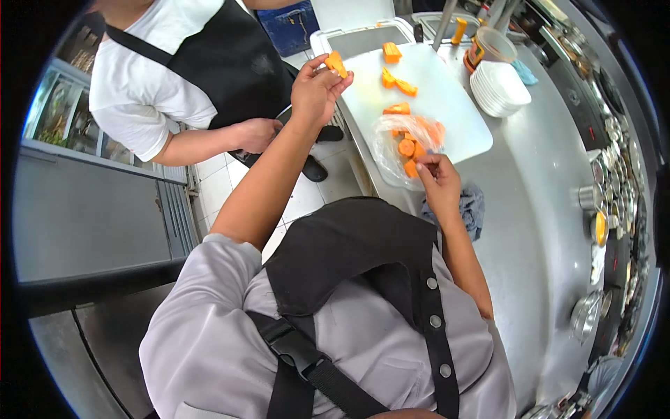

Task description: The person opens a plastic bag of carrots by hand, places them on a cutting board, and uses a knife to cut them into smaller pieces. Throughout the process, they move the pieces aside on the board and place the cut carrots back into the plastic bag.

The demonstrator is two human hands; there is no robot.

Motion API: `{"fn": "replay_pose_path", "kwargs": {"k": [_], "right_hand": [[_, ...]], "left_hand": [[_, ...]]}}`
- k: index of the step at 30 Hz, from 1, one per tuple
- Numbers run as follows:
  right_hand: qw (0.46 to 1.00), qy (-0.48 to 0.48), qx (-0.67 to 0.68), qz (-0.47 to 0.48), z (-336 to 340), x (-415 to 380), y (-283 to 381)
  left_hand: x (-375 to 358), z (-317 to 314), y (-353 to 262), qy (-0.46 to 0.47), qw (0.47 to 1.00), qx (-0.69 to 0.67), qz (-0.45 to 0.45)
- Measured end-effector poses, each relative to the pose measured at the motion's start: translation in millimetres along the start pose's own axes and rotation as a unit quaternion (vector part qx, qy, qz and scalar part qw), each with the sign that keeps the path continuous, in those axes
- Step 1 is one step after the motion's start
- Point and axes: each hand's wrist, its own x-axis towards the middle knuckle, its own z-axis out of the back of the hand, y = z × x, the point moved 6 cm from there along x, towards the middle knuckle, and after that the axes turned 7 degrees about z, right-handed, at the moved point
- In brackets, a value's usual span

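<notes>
- The left hand (pixel 322 87) is holding a carrot piece (pixel 336 64) between thumb and fingers, raised just beyond the near-left edge of the cutting board (pixel 453 98).
- This piece is showing bright orange, with an uneven, chunky outline; the fingers are hiding part of it.
- The right hand (pixel 440 183) is touching the side of a clear plastic bag (pixel 391 155), its thumb and fingers drawn close together; whether they are pinching plastic or carrot, one cannot tell.
- The bag is lying crumpled at the board's near end, its thin film catching the light and blurring some of the contents.
- Inside it, several carrot chunks (pixel 406 147) are showing deep orange, one facing up with a rounded end, others looking blocky.
- Up the board, a thick carrot block (pixel 391 53) is resting farthest off, and two smaller carrot bits (pixel 407 88) are lying nearer, one of them long and slim.
- A flat carrot slab (pixel 396 109) is sitting just beside the bag.
</notes>
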Motion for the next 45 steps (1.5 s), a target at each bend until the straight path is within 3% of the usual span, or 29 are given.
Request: {"fn": "replay_pose_path", "kwargs": {"k": [3, 7, 11, 17, 22, 29, 32, 38, 40, 45], "right_hand": [[1.000, 0.007, 0.002, -0.008, 1.0, -0.9, -0.3], [1.000, 0.010, -0.004, -0.003, -0.5, -1.0, -5.0], [1.000, 0.009, 0.008, -0.015, -0.6, -1.8, -5.3], [1.000, 0.007, -0.005, -0.012, 0.1, -2.6, -2.0], [1.000, 0.008, -0.009, -0.003, 1.9, -3.3, -6.0], [1.000, 0.011, -0.007, -0.004, 2.4, -3.2, -2.1], [1.000, 0.011, -0.013, -0.003, 3.3, -3.3, -0.9], [1.000, 0.015, -0.021, 0.003, 2.8, -3.0, -0.9], [1.000, 0.014, -0.017, 0.006, 2.0, -4.1, -0.1], [0.999, 0.010, -0.032, 0.009, 3.0, -6.7, 4.0]], "left_hand": [[16.8, -1.0, -27.9, 0.005, 0.994, -0.099, -0.042], [29.2, -1.8, -52.6, 0.000, 0.987, -0.104, -0.120], [34.4, -5.6, -62.2, -0.005, 0.985, -0.111, -0.135], [46.4, -13.8, -68.2, -0.004, 0.984, -0.127, -0.127], [52.2, -31.5, -67.1, 0.117, 0.967, -0.226, -0.034], [63.1, -31.8, -73.1, 0.125, 0.969, -0.205, -0.052], [62.0, -30.4, -74.4, 0.087, 0.981, -0.168, -0.048], [87.1, -18.5, -65.4, 0.126, 0.970, -0.206, -0.007], [85.2, -29.3, -64.1, 0.223, 0.949, -0.221, 0.026], [79.5, -39.7, -57.8, 0.172, 0.955, -0.237, 0.042]]}}
